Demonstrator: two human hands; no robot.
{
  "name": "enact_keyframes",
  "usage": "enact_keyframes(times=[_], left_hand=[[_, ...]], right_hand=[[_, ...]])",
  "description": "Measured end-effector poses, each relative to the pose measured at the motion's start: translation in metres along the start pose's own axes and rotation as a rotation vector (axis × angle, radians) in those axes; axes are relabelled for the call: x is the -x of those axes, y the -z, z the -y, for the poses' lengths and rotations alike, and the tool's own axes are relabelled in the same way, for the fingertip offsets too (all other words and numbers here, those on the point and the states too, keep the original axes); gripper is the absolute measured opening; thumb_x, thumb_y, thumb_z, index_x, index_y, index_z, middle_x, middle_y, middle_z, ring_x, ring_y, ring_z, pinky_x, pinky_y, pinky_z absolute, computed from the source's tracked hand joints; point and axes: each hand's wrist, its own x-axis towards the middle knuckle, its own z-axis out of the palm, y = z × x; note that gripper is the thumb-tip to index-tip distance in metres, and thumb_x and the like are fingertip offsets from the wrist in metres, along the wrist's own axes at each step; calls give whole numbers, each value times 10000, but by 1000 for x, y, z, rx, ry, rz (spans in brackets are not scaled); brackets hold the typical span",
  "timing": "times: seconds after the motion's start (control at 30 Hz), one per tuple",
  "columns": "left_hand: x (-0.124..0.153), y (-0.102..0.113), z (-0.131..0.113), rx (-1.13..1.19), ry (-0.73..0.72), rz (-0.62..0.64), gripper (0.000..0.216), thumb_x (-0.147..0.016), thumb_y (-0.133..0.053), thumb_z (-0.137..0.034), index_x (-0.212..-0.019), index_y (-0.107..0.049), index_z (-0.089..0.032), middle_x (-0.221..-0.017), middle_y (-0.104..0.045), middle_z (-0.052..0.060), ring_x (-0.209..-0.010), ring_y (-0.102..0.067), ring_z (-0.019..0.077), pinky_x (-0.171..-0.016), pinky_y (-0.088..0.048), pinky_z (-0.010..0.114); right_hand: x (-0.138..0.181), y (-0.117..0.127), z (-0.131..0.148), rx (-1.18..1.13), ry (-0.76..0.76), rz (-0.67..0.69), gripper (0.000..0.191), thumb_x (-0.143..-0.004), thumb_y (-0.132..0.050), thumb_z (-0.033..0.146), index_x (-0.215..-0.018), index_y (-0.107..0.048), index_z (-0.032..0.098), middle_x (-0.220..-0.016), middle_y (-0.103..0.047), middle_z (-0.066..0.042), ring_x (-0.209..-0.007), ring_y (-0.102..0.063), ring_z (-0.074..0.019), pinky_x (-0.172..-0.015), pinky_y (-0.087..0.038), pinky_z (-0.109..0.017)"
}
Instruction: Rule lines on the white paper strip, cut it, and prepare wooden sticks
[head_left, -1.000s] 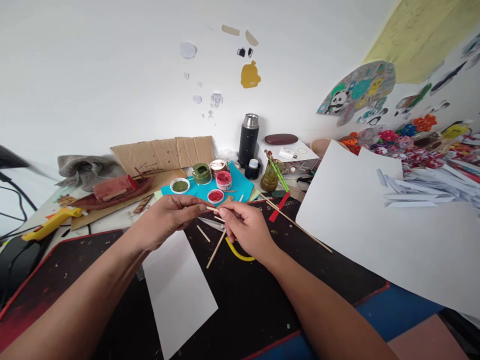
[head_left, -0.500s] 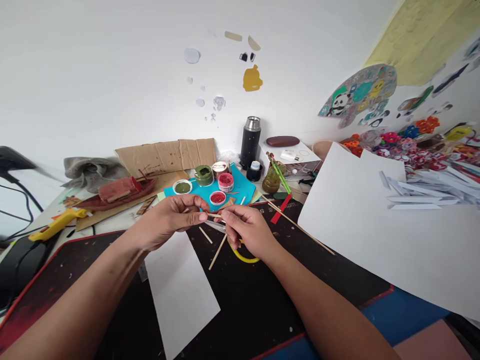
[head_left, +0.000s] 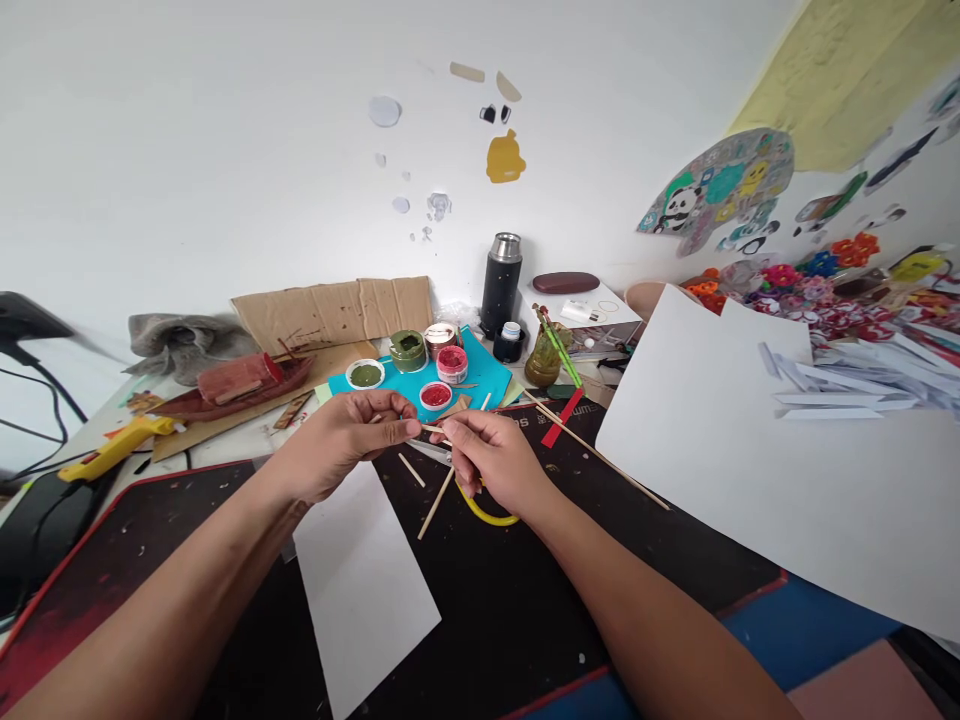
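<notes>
My left hand (head_left: 345, 440) and my right hand (head_left: 491, 455) meet above the black desk mat (head_left: 487, 600), each pinching an end of a short thin wooden stick (head_left: 433, 430). Both hands have their fingers closed on it. Under them lie more stick pieces (head_left: 435, 503), scissors with a yellow handle (head_left: 487, 512) and a long skewer (head_left: 600, 455). Just behind the hands are open pots of red paint (head_left: 436, 394) and green paint (head_left: 365, 374) on a turquoise sheet (head_left: 487, 375).
A white paper sheet (head_left: 360, 590) lies on the mat, a larger white sheet (head_left: 765, 460) at the right. A brown model boat (head_left: 232, 385), cardboard (head_left: 330, 310), a yellow glue gun (head_left: 112, 447), a black flask (head_left: 501, 270) and a brush jar (head_left: 544, 360) stand behind.
My hands have stayed together on the small stick, the fingers shifting their pinch slightly. The view moved a little downward from the first frame.
</notes>
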Motion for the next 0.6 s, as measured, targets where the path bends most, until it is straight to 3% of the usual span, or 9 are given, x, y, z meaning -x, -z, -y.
enact_keyframes(times=[0.17, 0.37, 0.47, 0.6], left_hand=[[5, -9, 0, -147, -79, -96, 418, -782, -817, -616, -831, -703, -217, -744, -669, 1, -685, -563, 164, -613, -399, 283], [12, -15, 2, -310, -177, -188, 342, -895, -711, -575, -876, -684, -235, -649, -612, -32, -610, -509, 157, -578, -335, 284], [14, -20, 4, -539, -283, -234, 330, -962, -610, -547, -910, -697, -233, -597, -579, -38, -540, -469, 147, -564, -313, 288], [17, -28, 6, -708, -370, -233, 303, -967, -572, -491, -900, -715, -232, -611, -630, -7, -527, -480, 153, -573, -276, 304]], right_hand=[[-1, -1, -3, -16, -48, -41, 408, -953, -670, 598, -889, -663, 195, -485, -517, 93, -369, -493, -96, -399, -321, -221], [-2, 0, -2, -67, -75, -63, 449, -926, -684, 637, -875, -662, 191, -487, -514, 96, -360, -476, -92, -394, -321, -219], [-3, 2, -2, -88, -73, -85, 466, -901, -713, 655, -835, -630, 201, -488, -514, 100, -353, -463, -85, -394, -322, -218], [-4, 0, -6, -49, -85, -92, 469, -896, -724, 654, -798, -594, 214, -480, -525, 94, -355, -474, -90, -391, -325, -215]])
